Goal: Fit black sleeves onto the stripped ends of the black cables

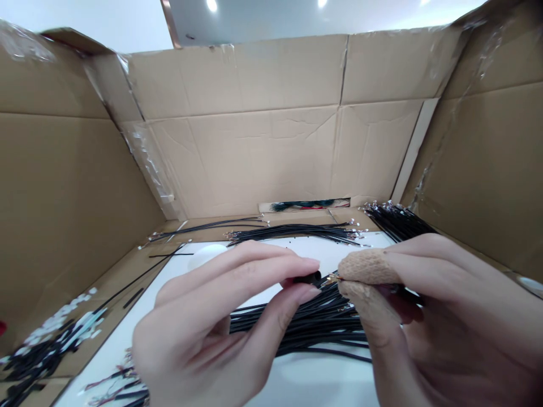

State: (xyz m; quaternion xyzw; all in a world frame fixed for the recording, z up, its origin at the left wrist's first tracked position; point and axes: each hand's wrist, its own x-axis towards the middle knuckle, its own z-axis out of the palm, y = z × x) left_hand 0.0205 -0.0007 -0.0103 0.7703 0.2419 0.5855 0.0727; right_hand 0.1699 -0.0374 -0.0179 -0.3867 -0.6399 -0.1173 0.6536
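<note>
Between thumb and index finger, my left hand [212, 316] pinches a short black tube [314, 277], its open end facing right. My right hand [436, 305], with tan tape wrapped around the thumb and index fingertips, is closed on thin wires [333, 278] whose small metallic ends stick out toward the tube. A narrow gap separates the wire ends from the tube. The rest of the wires is hidden behind the right fingers. Below both hands lies a bundle of black cables [305, 333] on the white work surface [322, 379].
More black cables with white connectors [297, 230] lie along the back, and another bundle [399, 220] sits back right. Cables with white connectors [59, 328] are at left; stripped wire ends [123, 384] show front left. Cardboard walls [254, 147] enclose the back and sides.
</note>
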